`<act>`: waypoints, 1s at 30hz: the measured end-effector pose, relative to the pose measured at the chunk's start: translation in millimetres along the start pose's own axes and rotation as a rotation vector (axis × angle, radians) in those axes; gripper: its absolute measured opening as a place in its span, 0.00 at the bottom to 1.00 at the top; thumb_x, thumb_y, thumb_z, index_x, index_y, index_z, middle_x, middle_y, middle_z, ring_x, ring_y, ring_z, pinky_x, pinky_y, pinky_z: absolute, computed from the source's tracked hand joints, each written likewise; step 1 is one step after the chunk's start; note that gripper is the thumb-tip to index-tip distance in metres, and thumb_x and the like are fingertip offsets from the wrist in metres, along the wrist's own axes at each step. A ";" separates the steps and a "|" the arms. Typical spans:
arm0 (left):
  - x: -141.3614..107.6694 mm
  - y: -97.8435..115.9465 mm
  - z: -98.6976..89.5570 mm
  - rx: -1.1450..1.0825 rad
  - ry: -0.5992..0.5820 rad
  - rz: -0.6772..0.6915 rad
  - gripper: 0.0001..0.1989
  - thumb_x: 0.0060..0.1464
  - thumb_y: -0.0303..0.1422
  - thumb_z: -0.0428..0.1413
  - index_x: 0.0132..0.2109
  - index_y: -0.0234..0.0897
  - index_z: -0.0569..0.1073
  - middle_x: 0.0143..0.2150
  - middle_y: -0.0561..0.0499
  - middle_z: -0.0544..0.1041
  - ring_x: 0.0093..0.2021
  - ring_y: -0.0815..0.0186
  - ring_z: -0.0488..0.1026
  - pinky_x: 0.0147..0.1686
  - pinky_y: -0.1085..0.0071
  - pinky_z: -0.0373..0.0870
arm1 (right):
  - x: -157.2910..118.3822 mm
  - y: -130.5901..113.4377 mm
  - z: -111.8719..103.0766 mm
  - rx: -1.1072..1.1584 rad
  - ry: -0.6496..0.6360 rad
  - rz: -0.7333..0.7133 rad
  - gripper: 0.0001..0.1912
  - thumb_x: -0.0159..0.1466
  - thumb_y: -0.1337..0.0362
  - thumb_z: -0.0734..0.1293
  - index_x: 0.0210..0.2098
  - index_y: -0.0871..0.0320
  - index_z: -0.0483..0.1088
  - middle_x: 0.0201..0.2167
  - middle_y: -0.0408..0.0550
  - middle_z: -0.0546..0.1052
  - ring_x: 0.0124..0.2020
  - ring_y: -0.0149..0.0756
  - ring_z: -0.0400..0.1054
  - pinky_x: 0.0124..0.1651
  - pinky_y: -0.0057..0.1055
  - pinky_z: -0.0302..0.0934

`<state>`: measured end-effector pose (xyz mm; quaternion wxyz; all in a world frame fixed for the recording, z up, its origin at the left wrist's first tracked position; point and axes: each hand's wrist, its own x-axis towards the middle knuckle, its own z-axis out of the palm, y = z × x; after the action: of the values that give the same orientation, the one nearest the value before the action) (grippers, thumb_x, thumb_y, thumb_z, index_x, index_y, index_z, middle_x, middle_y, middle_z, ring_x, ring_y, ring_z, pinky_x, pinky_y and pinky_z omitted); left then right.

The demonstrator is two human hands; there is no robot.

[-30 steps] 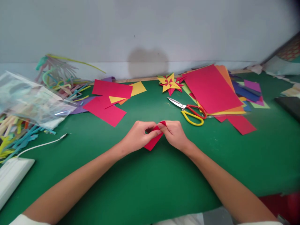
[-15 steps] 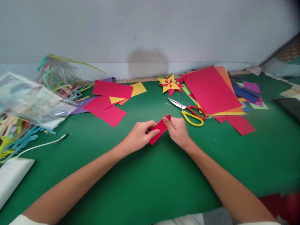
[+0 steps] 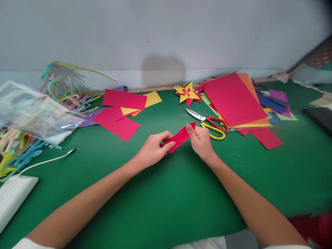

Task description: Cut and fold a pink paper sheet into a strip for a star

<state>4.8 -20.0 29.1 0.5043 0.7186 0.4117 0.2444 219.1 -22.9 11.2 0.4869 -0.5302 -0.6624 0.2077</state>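
A narrow red paper strip (image 3: 180,139), apparently folded, slants up to the right between my two hands, above the green tabletop. My left hand (image 3: 157,148) pinches its lower left end, thumb on top. At the upper right end, my right hand (image 3: 200,140) grips it between thumb and curled fingers. Just behind the right hand lie scissors (image 3: 213,125) with one red and one yellow handle, blades pointing left. A yellow and red folded paper star (image 3: 188,93) sits farther back near the wall.
Red paper sheets (image 3: 119,124) and a yellow piece (image 3: 153,99) lie back left. A stack of coloured paper (image 3: 234,100) is at the back right. Pipe cleaners (image 3: 26,152), a clear plastic bag (image 3: 44,110) and a white device (image 3: 17,197) with a cable occupy the left side.
My right hand has moved slightly right and up along the strip, so more of the red paper shows between the hands. The left hand has barely shifted.
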 end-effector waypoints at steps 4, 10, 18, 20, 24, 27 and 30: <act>0.1 -1.1 1.5 0.019 0.019 0.001 0.11 0.69 0.40 0.54 0.41 0.38 0.74 0.34 0.54 0.76 0.31 0.68 0.74 0.32 0.72 0.71 | 0.5 2.7 -0.9 0.005 0.028 0.012 0.34 0.75 0.42 0.59 0.20 0.53 0.50 0.16 0.37 0.54 0.19 0.29 0.47 0.26 0.34 0.42; 2.1 -4.4 2.3 0.022 0.036 0.006 0.11 0.69 0.40 0.55 0.40 0.38 0.73 0.33 0.53 0.76 0.30 0.68 0.74 0.32 0.72 0.72 | 0.4 3.1 -1.1 0.002 0.036 0.023 0.33 0.76 0.43 0.60 0.20 0.53 0.50 0.16 0.37 0.54 0.20 0.29 0.47 0.26 0.34 0.42; 3.2 -5.1 4.5 -0.138 0.035 -0.021 0.12 0.67 0.42 0.58 0.41 0.37 0.74 0.34 0.53 0.77 0.30 0.68 0.75 0.33 0.71 0.75 | 0.7 4.9 0.6 -0.007 0.053 0.058 0.35 0.74 0.39 0.58 0.20 0.53 0.49 0.16 0.38 0.53 0.19 0.29 0.47 0.25 0.34 0.42; 3.2 -6.3 4.7 -0.161 0.029 -0.017 0.13 0.67 0.42 0.58 0.43 0.37 0.75 0.34 0.53 0.77 0.31 0.67 0.76 0.34 0.71 0.76 | 0.8 5.1 0.3 -0.005 0.059 0.064 0.35 0.74 0.38 0.58 0.20 0.53 0.49 0.16 0.38 0.53 0.19 0.29 0.47 0.25 0.34 0.42; 3.4 -8.1 4.0 -0.135 0.029 -0.015 0.12 0.67 0.42 0.58 0.42 0.37 0.74 0.34 0.52 0.78 0.31 0.67 0.77 0.34 0.71 0.76 | 1.0 3.9 -0.9 -0.007 0.052 0.067 0.35 0.74 0.38 0.59 0.20 0.53 0.50 0.16 0.38 0.54 0.19 0.28 0.47 0.25 0.34 0.42; 3.6 -6.9 3.3 -0.102 0.054 -0.026 0.11 0.66 0.41 0.59 0.41 0.36 0.74 0.33 0.52 0.78 0.28 0.68 0.77 0.32 0.71 0.75 | 1.1 3.3 -1.2 -0.008 0.049 0.071 0.35 0.74 0.38 0.59 0.19 0.53 0.50 0.16 0.38 0.54 0.19 0.29 0.48 0.25 0.34 0.42; 3.2 -4.6 2.8 -0.114 0.063 -0.042 0.12 0.66 0.41 0.60 0.40 0.36 0.74 0.33 0.52 0.78 0.28 0.67 0.77 0.31 0.71 0.75 | 0.9 4.1 -0.7 -0.003 0.060 0.078 0.35 0.74 0.38 0.59 0.19 0.53 0.50 0.16 0.38 0.54 0.19 0.29 0.47 0.25 0.34 0.42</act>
<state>7.1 -18.0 23.6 0.5364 0.6718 0.4276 0.2795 221.8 -20.9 8.7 0.4972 -0.5622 -0.6268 0.2095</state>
